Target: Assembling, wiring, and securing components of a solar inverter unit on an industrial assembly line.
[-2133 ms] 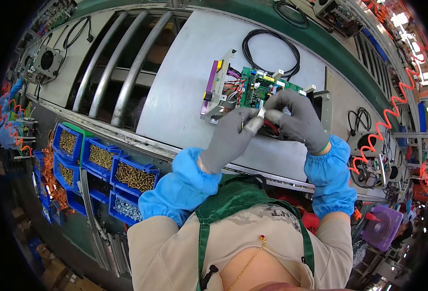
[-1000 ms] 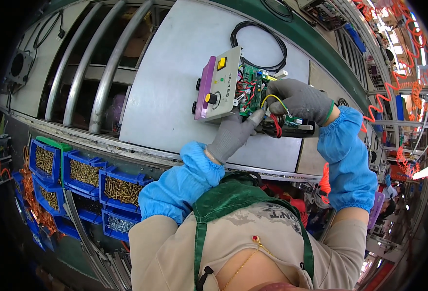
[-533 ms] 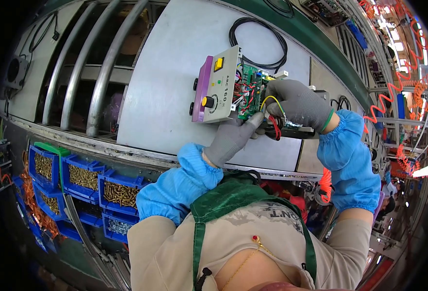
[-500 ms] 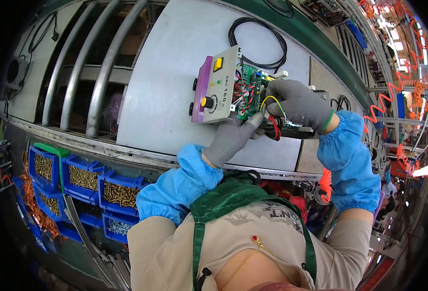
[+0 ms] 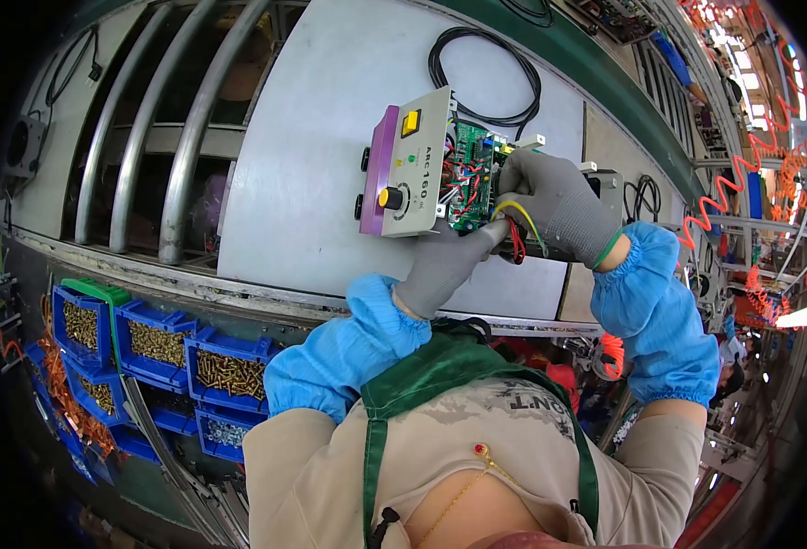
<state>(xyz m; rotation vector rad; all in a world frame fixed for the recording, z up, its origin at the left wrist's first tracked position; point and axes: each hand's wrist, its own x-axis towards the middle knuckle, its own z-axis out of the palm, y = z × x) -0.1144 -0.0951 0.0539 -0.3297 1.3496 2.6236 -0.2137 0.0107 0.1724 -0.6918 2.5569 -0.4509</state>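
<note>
An opened electronic unit (image 5: pixel 426 165) lies on the worktable, its grey front panel with a purple edge facing left. Behind the panel sits a green circuit board (image 5: pixel 468 212) with several thin wires. My right hand (image 5: pixel 563 203), in a grey glove, reaches over the unit's right part, its fingers bent together at a yellow-green wire (image 5: pixel 529 220). At the unit's near edge is my gloved left hand (image 5: pixel 444 265), thumb and fingers drawn together beside the same wire; what they pinch is hidden. Red wires (image 5: pixel 518 245) hang between the two hands.
A coiled black cable (image 5: pixel 533 91) lies behind the unit. Metal rollers (image 5: pixel 193 137) run at the left of the table (image 5: pixel 303 165). Blue bins (image 5: pixel 229 371) of brass-coloured and silver fasteners stand at the lower left. Orange coiled hoses (image 5: pixel 728 183) hang at the right.
My right hand has shifted slightly toward me and left, and the yellow-green wire's loop has flattened and swung lower. My left hand has moved slightly right.
</note>
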